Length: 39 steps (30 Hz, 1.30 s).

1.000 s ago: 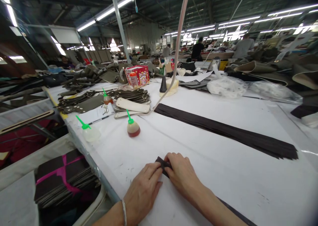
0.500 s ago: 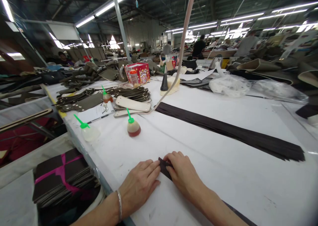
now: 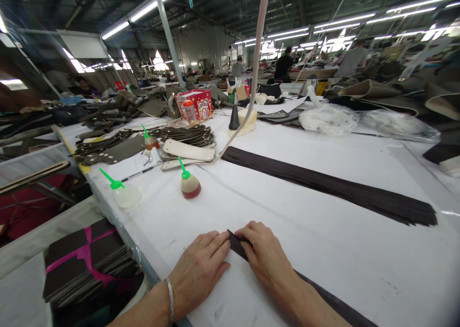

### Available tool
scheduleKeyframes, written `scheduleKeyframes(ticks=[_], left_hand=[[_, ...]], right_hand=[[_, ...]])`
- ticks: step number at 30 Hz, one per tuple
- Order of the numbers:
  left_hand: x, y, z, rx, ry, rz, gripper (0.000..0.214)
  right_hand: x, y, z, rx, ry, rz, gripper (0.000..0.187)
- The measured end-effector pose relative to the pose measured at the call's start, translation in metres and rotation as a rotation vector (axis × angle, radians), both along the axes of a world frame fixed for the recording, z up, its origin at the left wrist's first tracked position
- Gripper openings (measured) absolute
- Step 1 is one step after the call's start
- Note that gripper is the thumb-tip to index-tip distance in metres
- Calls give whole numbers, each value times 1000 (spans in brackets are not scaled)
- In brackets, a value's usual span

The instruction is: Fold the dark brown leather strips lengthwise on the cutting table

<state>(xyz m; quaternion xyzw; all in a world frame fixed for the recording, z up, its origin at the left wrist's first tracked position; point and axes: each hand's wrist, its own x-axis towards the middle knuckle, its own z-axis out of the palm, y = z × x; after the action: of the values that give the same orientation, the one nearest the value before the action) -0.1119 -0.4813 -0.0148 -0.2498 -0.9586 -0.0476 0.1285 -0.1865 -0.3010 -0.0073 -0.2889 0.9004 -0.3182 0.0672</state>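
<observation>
A long dark brown strip (image 3: 237, 247) lies on the white tabletop, running from the front middle under my right forearm to the lower right. My right hand (image 3: 264, 250) is closed on the strip close to its end, with thumb and fingers bent over its edges. Beside it, my left hand (image 3: 203, 260) lies stretched out, palm down, its fingertips touching the strip's left edge at that end. A bracelet circles the left wrist. Farther back lies a long stack of similar dark strips (image 3: 323, 183).
A squeeze bottle (image 3: 190, 187) with a green spout stands ahead; a clear one (image 3: 125, 195) is to its left. White tabs (image 3: 189, 151) lie behind them. A hose (image 3: 253, 78) hangs down to the table. Left below the table edge sits a ribbon-tied bundle (image 3: 86, 260).
The view has shifted slightly, and more of the strip shows beside my right forearm. Both hands stay at the strip's end in nearly the same pose.
</observation>
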Motion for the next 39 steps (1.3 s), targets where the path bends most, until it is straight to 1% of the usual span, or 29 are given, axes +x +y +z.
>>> scheduleKeyframes(ticks=[4, 9, 13, 18, 23, 30, 39], left_hand=[[1, 0, 1, -20, -19, 8, 33], [0, -1, 3, -32, -38, -1, 35], [-1, -3, 2, -30, -54, -3, 38], [0, -4, 1, -26, -44, -7, 37], [0, -3, 2, -10, -42, -3, 38], [0, -3, 3, 7, -36, 4, 37], [1, -4, 7, 12, -79, 7, 40]], right_hand=[[3, 2, -3, -13, 57, -2, 27], [6, 4, -9, -1, 158, 61, 30], [8, 5, -11, 3, 195, 88, 29], [8, 6, -10, 57, 254, 143, 28], [9, 9, -7, 149, 343, 205, 31], [9, 5, -5, 224, 392, 193, 34], [11, 4, -3, 287, 420, 221, 39]])
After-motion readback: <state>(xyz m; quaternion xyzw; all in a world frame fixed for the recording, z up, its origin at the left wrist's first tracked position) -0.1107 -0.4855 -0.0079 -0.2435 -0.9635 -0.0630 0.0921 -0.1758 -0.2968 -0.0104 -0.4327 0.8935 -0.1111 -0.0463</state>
